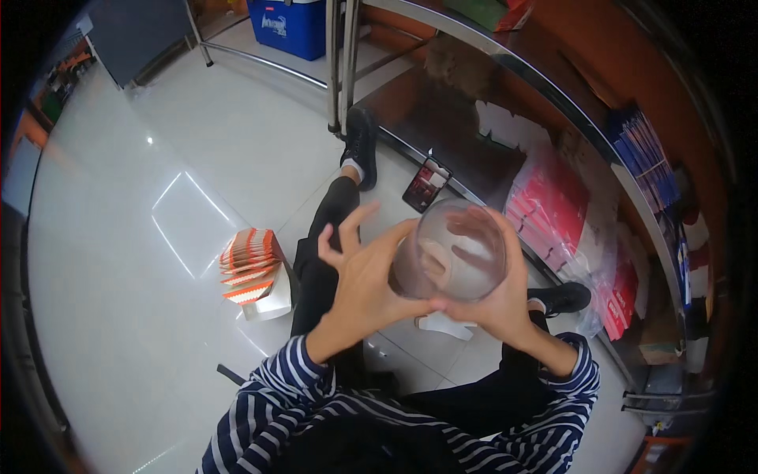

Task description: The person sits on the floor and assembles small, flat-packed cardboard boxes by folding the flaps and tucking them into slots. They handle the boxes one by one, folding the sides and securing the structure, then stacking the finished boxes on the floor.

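Cupping a clear plastic jar [452, 251] in both hands' grip, orange packets [249, 265] nearby, phone [427, 185] beyond.

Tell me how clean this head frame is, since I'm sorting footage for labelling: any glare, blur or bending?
Head view: bright ceiling-light glare on the white floor; the clear round container between the left hand and right hand is softly blurred, with fingers showing through it; the metal shelf edge bends with the fisheye; the corners are black.
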`<state>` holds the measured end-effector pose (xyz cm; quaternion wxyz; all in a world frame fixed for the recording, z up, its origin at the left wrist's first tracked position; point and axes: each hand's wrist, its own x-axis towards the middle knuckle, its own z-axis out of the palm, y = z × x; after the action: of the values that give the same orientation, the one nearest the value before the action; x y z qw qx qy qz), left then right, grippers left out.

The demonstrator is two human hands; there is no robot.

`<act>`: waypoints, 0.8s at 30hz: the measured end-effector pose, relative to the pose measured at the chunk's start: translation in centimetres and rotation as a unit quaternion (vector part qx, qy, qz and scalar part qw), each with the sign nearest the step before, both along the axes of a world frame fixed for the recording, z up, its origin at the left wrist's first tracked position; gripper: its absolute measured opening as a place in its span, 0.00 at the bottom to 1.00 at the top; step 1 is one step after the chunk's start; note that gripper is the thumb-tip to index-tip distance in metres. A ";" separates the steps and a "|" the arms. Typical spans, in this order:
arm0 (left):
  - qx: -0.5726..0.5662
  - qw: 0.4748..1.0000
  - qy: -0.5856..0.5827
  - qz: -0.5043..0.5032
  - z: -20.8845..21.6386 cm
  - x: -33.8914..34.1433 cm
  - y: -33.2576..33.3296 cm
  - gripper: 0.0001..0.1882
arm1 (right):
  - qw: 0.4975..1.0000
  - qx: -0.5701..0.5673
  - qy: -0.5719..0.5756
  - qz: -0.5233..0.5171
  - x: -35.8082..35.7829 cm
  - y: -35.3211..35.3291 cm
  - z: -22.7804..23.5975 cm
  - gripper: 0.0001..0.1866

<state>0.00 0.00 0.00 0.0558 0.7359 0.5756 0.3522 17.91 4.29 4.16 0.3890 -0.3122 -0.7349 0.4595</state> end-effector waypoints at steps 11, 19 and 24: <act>0.172 0.832 -0.525 -0.048 -2.1 -2.3 5.4 0.35 | 0.990 -0.127 0.001 -0.063 -0.6 3.6 -7.3 0.47; 0.177 0.851 -0.495 0.010 -2.5 -2.6 5.1 0.25 | 0.996 -0.066 -0.063 -0.025 -0.6 3.4 -8.4 0.45; 0.172 0.847 -0.503 0.014 -2.6 -2.8 4.9 0.24 | 0.993 -0.081 -0.089 -0.019 -0.4 3.3 -8.3 0.44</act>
<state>-2.75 4.89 -2.58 0.2048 0.4473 0.4092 0.7685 17.47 7.58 -4.14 0.3043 -0.3962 -0.7208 0.4805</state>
